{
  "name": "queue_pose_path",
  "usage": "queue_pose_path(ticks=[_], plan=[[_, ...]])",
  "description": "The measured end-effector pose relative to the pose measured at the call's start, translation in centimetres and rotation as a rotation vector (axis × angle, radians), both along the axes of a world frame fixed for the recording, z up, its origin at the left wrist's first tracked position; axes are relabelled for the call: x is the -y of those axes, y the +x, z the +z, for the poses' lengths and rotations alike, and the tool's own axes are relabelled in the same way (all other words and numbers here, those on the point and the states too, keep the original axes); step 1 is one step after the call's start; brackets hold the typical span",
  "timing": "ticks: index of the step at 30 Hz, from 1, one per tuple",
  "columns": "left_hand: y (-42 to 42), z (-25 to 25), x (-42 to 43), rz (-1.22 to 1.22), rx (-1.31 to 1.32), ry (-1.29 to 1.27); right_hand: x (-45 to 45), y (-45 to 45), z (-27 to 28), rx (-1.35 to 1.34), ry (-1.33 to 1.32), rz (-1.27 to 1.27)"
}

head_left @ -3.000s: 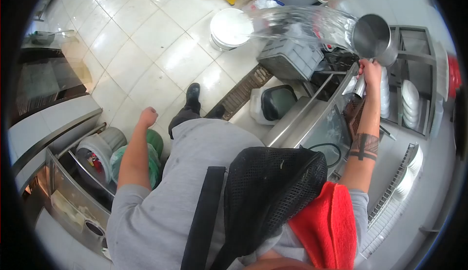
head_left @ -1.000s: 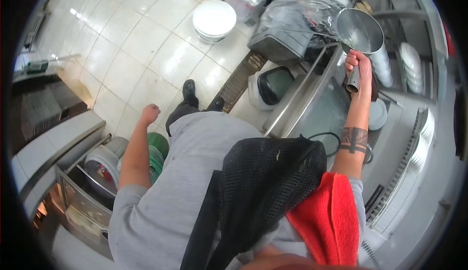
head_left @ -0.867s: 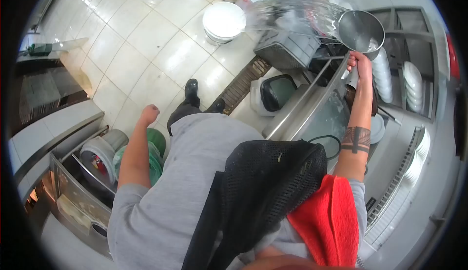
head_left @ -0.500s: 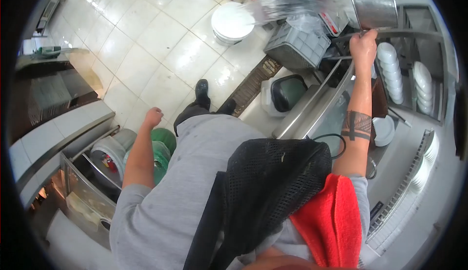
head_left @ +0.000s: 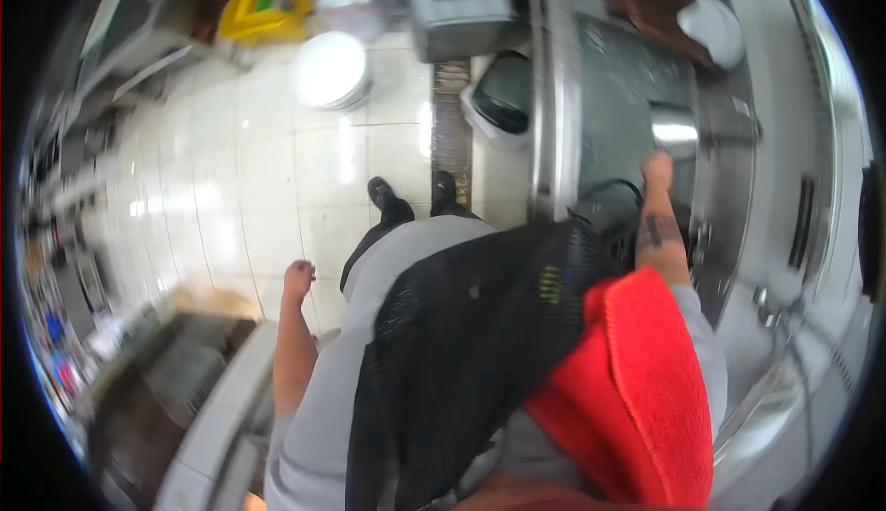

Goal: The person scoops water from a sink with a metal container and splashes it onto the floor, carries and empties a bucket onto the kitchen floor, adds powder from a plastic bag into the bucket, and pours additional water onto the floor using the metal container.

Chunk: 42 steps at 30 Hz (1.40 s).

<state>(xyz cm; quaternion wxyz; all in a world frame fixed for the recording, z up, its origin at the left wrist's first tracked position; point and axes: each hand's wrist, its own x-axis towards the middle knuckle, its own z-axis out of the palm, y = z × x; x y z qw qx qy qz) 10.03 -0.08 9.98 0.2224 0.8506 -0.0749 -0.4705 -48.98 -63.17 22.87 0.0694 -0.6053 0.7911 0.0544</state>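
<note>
My right hand (head_left: 657, 171) is closed at the near end of a metal pot (head_left: 674, 131), its handle hidden in the grip. Pot and hand are over the steel sink (head_left: 614, 86), where water with a greenish-grey look shows. No stream of water leaves the pot. My left hand (head_left: 298, 278) hangs low over the floor at the left with its fingers curled, and nothing shows in it. A white bucket (head_left: 332, 70) stands on the tiled floor, far from both hands.
A grey crate (head_left: 457, 3) and a yellow mop bucket (head_left: 265, 8) are at the top. A floor drain (head_left: 452, 123) runs beside a bin with a dark lid (head_left: 503, 96). White plates (head_left: 712, 31) lie beyond the sink. A hose (head_left: 803, 345) is at the right.
The view has turned. My right hand has brought the pot down and back from above the crate to the sink, and the stream of water towards the white bucket has stopped.
</note>
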Motion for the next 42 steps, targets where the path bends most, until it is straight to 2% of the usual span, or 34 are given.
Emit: queue_pose_path(ticks=[1,2,3,4,6,7,9,10,11,13,14,16,17,19,21,28,31,33,35,39,41,42], plan=[[0.4,0.9,1.2,-0.019,-0.007,0.023,1.1,-3.6,-4.5,-0.067,0.106,-0.079],[0.6,1.7,2.3,-0.049,-0.01,0.023,0.8,-5.6,-7.8,-0.042,0.073,0.097],[0.6,2.2,3.1,-0.057,-0.01,0.022,-0.8,-2.2,-5.6,0.159,0.057,-0.041],[0.5,3.3,4.2,-0.063,0.0,0.043,1.5,-4.5,-11.7,0.402,0.271,-0.042],[1.1,3.9,5.6,-0.124,0.026,0.023,-0.2,1.8,-8.4,1.241,0.196,-0.649],[1.3,4.3,6.2,-0.158,0.038,0.001,0.1,1.9,-9.0,1.242,0.196,-0.65],[1.4,5.3,7.7,-0.173,0.069,-0.017,1.3,1.9,-10.2,1.751,0.396,-0.722],[1.7,5.6,8.3,-0.193,0.084,-0.055,0.6,2.4,-9.0,1.925,0.461,-0.745],[1.7,5.7,8.7,-0.209,0.098,-0.093,0.1,2.8,-7.5,1.919,0.472,-0.734],[1.4,6.1,9.5,-0.213,0.116,-0.101,-0.1,3.8,-6.0,2.267,0.627,-0.732],[1.3,6.3,9.9,-0.235,0.135,-0.11,0.1,4.3,-4.9,2.257,0.65,-0.719],[0.8,6.1,10.0,-0.243,0.144,-0.124,0.7,5.9,-1.8,2.392,0.758,-0.536],[0.7,6.2,9.6,-0.27,0.152,-0.134,0.9,7.0,0.1,2.377,0.802,-0.521],[0.6,4.8,8.3,-0.219,0.167,-0.137,1.9,9.8,4.5,2.326,0.894,-0.317],[0.3,3.1,6.3,-0.165,0.17,-0.141,2.6,13.3,9.0,2.222,0.849,-0.146],[-2.7,-1.9,-0.3,0.038,0.093,-0.073,4.3,26.7,21.9,1.818,0.928,0.142],[-4.7,-3.7,-3.5,0.157,0.075,-0.078,4.9,32.2,24.3,1.739,0.888,0.175],[-6.3,-4.3,-5.1,0.236,0.072,-0.073,4.7,36.0,25.7,1.618,0.765,0.254],[-8.3,-5.2,-6.6,0.312,0.052,-0.067,5.9,38.7,26.0,1.435,0.702,0.331],[-10.4,-6.0,-9.1,0.393,-0.004,-0.027,6.2,45.3,26.6,1.274,0.573,0.453],[-11.2,-6.5,-10.0,0.391,-0.015,0.015,4.0,48.1,27.4,0.998,0.234,0.673],[-11.4,-6.6,-10.4,0.398,-0.017,0.021,4.1,48.9,27.5,0.929,0.209,0.742]])
